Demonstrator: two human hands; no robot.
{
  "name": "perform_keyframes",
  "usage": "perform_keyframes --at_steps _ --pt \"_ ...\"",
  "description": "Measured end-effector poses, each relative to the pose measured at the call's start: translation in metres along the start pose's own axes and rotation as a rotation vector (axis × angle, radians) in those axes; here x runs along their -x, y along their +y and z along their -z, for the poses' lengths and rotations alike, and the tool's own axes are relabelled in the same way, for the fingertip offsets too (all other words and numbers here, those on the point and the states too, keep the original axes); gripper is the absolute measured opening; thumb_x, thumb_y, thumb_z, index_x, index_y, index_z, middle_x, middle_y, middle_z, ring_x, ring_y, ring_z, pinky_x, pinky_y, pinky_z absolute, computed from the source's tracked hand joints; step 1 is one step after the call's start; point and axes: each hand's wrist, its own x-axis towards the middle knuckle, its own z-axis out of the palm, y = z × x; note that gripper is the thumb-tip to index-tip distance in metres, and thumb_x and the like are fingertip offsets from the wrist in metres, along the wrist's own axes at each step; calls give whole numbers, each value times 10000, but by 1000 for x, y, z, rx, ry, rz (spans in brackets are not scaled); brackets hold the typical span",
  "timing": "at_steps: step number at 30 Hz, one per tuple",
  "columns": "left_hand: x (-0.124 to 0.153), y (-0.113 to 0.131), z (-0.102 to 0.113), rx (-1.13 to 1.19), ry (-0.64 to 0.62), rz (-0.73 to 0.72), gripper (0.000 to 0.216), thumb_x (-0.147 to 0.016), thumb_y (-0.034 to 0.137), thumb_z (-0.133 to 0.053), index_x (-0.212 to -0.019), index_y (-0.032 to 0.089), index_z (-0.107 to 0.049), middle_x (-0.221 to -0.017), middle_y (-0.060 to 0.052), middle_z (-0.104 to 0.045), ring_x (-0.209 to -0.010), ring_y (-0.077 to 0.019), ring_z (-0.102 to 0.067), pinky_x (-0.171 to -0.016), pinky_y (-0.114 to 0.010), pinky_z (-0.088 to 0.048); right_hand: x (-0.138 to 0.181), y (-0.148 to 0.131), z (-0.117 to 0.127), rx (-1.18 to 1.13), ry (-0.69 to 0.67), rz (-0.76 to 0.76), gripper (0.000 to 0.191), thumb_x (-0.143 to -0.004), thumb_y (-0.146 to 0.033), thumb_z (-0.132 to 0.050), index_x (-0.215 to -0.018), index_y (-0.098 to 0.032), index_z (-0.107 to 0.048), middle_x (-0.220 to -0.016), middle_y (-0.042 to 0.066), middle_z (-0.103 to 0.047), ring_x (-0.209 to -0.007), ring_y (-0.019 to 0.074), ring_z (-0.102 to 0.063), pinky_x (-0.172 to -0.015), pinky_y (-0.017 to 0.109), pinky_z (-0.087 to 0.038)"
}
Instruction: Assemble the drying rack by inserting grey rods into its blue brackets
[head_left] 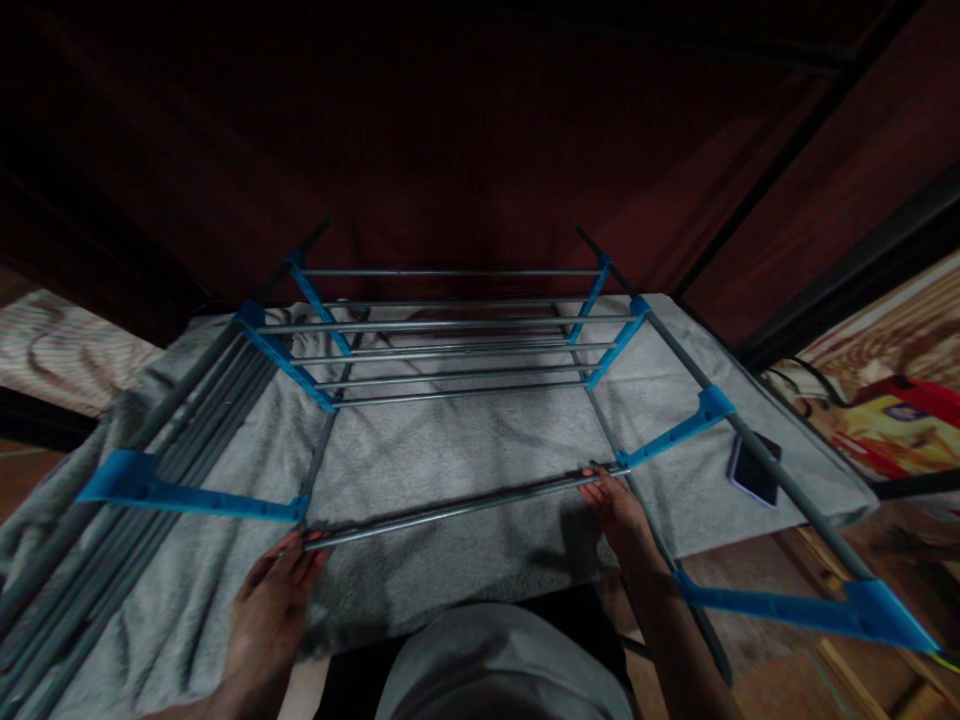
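Note:
A thin grey metal rod runs across between my hands, its right end slightly farther from me. Around its left end my left hand is closed, close to a blue plastic bracket. My right hand grips the other end, just below the blue bracket on the right. Both brackets belong to a rack frame of grey tubes, lying on the cloth. Farther back, several crossbars join its blue brackets. Whether the held rod's ends sit in the brackets, I cannot tell.
A grey cloth covers the surface under the frame. Several loose grey rods lie along the left. A phone rests on the right side of the cloth, near a red and yellow package. Dark red panels stand behind.

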Motion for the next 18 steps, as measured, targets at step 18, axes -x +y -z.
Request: perform_keyframes --at_steps 18 --pt "-7 -6 9 -107 -65 -80 97 -754 224 -820 -797 241 -734 -859 -22 -797 -853 -217 -793 -807 -322 -687 -2 -6 -7 -5 -24 2 335 -658 -355 -966 -922 -256 -786 -958 41 -851 -896 205 -800 -796 307 -696"
